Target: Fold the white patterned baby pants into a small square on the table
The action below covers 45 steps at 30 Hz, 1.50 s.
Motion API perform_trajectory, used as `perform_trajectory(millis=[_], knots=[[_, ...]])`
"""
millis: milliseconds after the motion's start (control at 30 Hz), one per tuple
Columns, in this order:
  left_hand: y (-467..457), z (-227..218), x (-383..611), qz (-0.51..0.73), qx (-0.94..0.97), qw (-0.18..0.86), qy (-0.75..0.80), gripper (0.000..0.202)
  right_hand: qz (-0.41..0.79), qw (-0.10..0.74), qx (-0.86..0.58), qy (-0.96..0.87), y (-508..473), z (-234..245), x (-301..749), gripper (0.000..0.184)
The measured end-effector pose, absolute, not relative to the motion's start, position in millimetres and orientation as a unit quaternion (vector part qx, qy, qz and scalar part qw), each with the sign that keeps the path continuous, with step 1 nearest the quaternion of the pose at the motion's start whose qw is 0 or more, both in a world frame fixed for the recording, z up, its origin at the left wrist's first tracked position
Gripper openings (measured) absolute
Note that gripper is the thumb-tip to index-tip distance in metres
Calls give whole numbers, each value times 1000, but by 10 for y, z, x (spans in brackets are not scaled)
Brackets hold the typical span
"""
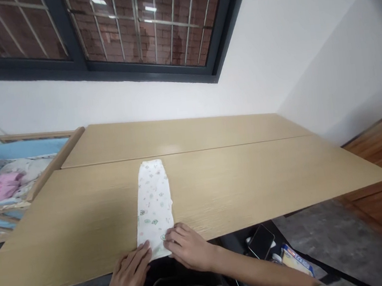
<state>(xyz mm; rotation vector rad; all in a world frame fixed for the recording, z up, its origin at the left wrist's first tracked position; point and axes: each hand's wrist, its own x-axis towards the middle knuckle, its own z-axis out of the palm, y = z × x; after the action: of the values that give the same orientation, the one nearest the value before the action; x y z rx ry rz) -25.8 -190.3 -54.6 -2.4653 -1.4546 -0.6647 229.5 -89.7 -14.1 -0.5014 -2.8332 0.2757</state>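
Note:
A long folded white cloth with small green and pink prints lies lengthwise on the wooden tabletop. Its lower end reaches the table's near edge, and its exact kind cannot be made out. At its lower left corner, my left hand rests with fingers stretched out and lying flat, the fingertips touching the fabric. My right hand is on the lower right edge, fingers bent and closed on the cloth. The right thumb is mostly hidden.
At the left stands a wooden crib holding a pink cloth and other bedding. Below the table's near edge, a black phone and a blue-and-yellow packet lie on a dark surface. A barred window is above the white wall.

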Motion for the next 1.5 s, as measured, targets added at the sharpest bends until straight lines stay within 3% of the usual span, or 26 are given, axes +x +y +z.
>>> perform_trajectory(millis=[167,300,400,533,767,967,1067,1233,1367,1500], knots=[[-1941,-415,-181,-313,-823,11,-474,32,184,146,-234,-943,-1030,-15,2341,19],[-1815,-124,-153,-370,-760,-131,-518,19,339,151,-244,-896,-862,412,2376,13],[-1544,140,-177,-406,-709,-186,-545,20,410,170,-242,-863,-601,705,2357,16],[-892,416,-295,-435,-657,-161,-595,36,397,212,-277,-849,-57,776,2210,21],[332,462,-455,-317,-650,-169,-670,40,413,309,-397,-759,1054,324,1726,26],[790,216,-395,-273,-647,-143,-697,34,383,277,-480,-739,1449,-28,1463,24],[725,172,-340,-260,-650,-116,-705,39,372,268,-486,-744,1449,-43,1475,31],[-39,33,-40,-243,-696,21,-675,47,243,267,-367,-857,1104,261,1598,59],[-780,-271,277,-195,-709,112,-669,52,195,166,-157,-954,614,401,1576,58],[-1051,-479,403,-159,-738,114,-645,47,167,97,-10,-981,324,190,1468,56]])
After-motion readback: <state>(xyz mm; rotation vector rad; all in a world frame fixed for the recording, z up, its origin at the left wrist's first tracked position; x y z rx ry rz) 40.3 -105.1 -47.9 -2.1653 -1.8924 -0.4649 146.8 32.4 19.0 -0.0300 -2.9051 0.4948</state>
